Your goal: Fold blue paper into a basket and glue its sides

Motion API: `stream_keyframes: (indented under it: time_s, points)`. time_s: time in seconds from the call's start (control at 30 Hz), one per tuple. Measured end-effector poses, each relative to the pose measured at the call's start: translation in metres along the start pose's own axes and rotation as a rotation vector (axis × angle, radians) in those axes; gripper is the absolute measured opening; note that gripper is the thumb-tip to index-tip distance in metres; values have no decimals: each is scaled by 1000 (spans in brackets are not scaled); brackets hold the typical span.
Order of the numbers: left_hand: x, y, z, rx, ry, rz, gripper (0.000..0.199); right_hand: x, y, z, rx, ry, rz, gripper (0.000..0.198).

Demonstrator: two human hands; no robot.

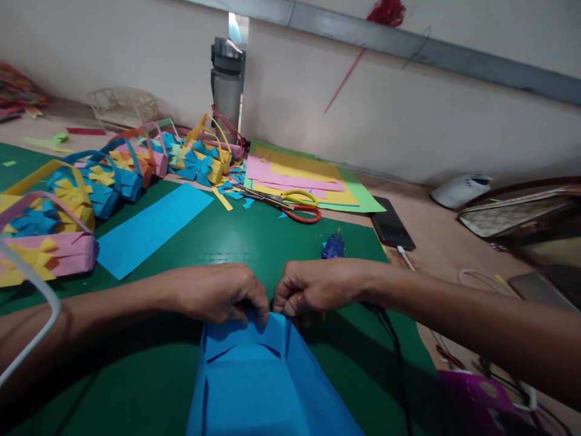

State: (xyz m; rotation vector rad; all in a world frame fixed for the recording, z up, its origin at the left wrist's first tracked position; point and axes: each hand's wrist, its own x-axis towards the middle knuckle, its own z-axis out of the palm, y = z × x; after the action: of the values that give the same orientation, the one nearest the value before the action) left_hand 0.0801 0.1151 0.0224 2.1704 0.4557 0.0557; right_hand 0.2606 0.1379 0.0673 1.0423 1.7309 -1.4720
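1. Left hand (pixel 222 293) and right hand (pixel 313 289) pinch the far edge of the blue paper (pixel 267 381); fingertips hidden behind it.
2. The paper lies on the green mat (pixel 254 239), its near end cut off.

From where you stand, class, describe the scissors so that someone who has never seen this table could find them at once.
Start at the green mat that covers the table and look to its far edge, where a stack of coloured paper lies. The scissors rest at the near edge of that stack, beyond both hands. Their handles, one yellow and one red, set them apart from the paper scraps around them.
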Motion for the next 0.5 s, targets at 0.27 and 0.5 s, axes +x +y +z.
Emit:
stream_keyframes:
  time_s: [0.27, 0.5]
  points:
    - [0, 3, 3, -14, -24, -43, 30, 5, -2, 7, -55, 78, -27, 19]
    - [0, 4, 4, -31, -11, -65, 27, 8, 1, 13, -4, 86, -58, 23]
